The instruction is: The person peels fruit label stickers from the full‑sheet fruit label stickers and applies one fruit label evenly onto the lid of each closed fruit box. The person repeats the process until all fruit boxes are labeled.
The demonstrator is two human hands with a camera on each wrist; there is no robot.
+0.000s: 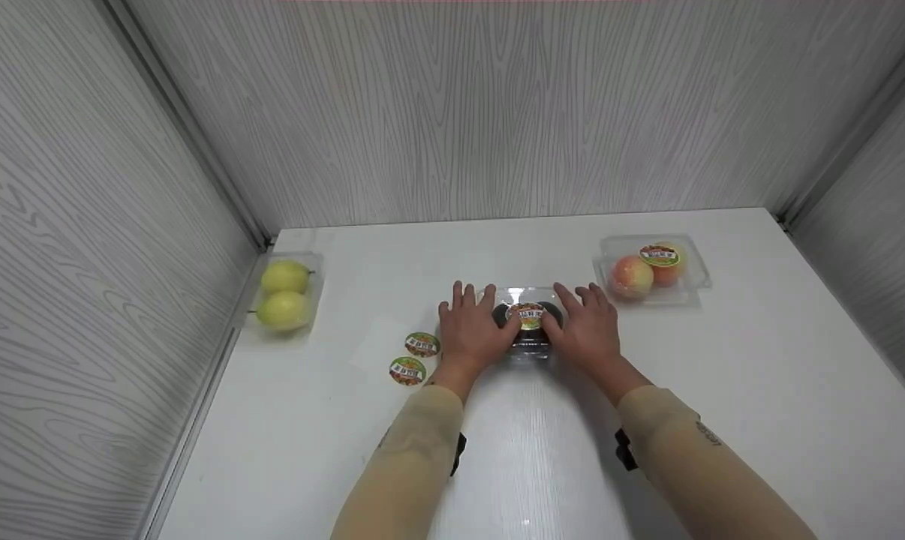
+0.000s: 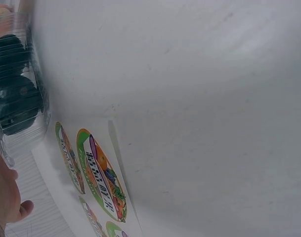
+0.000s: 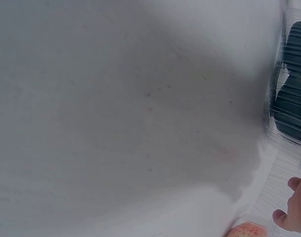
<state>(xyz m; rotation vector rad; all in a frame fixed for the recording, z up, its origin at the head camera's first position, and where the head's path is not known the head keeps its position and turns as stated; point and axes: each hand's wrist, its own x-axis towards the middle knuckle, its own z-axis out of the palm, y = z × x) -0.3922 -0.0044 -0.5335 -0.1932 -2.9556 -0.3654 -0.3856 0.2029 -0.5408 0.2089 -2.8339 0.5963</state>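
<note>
A clear plastic box [image 1: 531,352] holding dark, rounded produce [image 2: 17,101] lies between both hands near the table's middle. On its lid is an oval fruit-print sticker [image 1: 529,316]. My left hand [image 1: 473,330] rests at the box's left side, its thumb on the sticker's left edge. From the other side, my right hand [image 1: 589,330] touches the sticker's right edge with its thumb. The fingers of both hands spread forward, mostly straight. In the right wrist view, the dark produce [image 3: 293,106] shows through the box wall; what kind it is I cannot tell.
Left of the left hand lie loose oval stickers [image 1: 407,370], on a backing sheet in the left wrist view. A clear box with two yellow-green pears [image 1: 284,310] stands far left. At the right back, another box holds reddish-yellow peaches [image 1: 632,277] under a stickered lid. Panels [image 1: 452,112] enclose the table.
</note>
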